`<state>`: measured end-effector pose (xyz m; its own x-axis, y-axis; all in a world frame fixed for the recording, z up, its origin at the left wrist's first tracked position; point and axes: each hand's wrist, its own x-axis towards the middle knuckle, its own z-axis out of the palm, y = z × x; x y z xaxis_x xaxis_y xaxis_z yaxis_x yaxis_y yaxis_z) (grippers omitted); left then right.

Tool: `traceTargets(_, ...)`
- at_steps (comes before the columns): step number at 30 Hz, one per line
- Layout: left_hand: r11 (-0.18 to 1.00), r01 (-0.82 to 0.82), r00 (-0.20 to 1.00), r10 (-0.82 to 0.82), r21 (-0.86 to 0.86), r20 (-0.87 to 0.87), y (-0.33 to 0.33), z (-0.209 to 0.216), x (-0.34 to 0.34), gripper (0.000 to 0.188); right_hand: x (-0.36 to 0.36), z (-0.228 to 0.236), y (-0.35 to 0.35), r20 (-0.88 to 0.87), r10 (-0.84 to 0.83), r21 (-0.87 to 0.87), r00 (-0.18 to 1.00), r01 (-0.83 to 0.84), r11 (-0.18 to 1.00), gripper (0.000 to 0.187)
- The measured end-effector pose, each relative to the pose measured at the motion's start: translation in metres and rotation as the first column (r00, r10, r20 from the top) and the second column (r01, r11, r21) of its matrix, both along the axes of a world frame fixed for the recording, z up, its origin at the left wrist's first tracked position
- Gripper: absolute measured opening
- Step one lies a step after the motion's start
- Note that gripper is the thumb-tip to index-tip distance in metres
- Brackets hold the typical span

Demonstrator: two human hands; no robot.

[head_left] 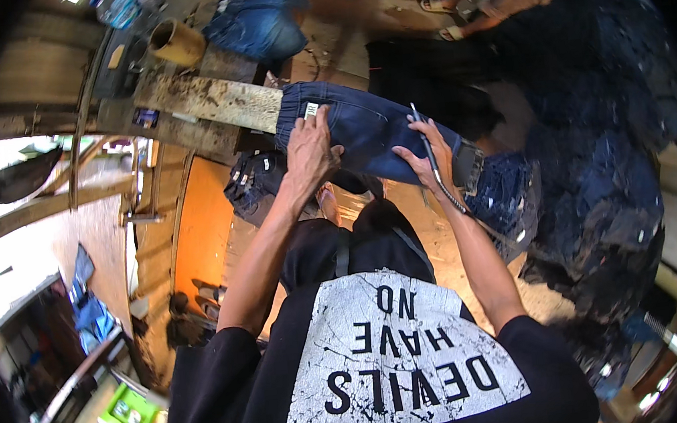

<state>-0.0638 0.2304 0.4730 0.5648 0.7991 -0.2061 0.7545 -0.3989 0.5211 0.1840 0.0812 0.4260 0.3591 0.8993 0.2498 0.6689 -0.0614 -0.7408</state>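
A pair of dark blue denim jeans (368, 132) lies across a worn wooden beam (208, 100) in front of me. My left hand (310, 145) presses flat on the waistband end, near a small white label. My right hand (429, 155) rests on the denim further right and holds a thin metal tool (436, 175) against the cloth. Its long handle runs down along my wrist. Both forearms reach up from my black printed shirt.
A big heap of dark jeans (602, 188) fills the right side. More denim (261, 13) and a yellow cylinder (175, 42) sit beyond the beam. Another person's sandalled feet (450, 16) are at the top. A smaller denim bundle (259, 182) hangs below the beam.
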Motion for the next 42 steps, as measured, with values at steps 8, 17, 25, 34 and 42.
traceTargets(8, 0.866, -0.311, 0.883, 0.416, -0.391, 0.217, 0.004, -0.006, 0.006, 0.078, 0.026, -0.011, -0.006, -0.521, 0.033, 0.134, 0.853, 0.043, 0.99, 0.026)
traceTargets(17, 0.865, -0.326, 0.794, 0.469, -0.381, 0.387, -0.006, -0.03, -0.009, 0.089, -0.021, 0.008, 0.061, -0.185, 0.438, 0.251, 0.88, -0.389, 0.886, 0.026)
traceTargets(25, 0.877, -0.339, 0.78, 0.464, -0.341, 0.419, -0.009, -0.039, -0.012, 0.087, -0.057, -0.027, 0.095, -0.058, 0.548, 0.378, 0.835, -0.49, 0.786, 0.025)
traceTargets(34, 0.758, -0.382, 0.712, 0.606, -0.528, 0.355, -0.003, -0.028, -0.006, 0.073, -0.054, -0.028, 0.096, 0.003, 0.585, 0.309, 0.811, -0.557, 0.771, 0.026)
traceTargets(42, 0.729, -0.39, 0.699, 0.632, -0.563, 0.334, -0.005, -0.03, -0.004, 0.073, -0.052, -0.034, 0.095, 0.002, 0.574, 0.322, 0.819, -0.544, 0.775, 0.026)
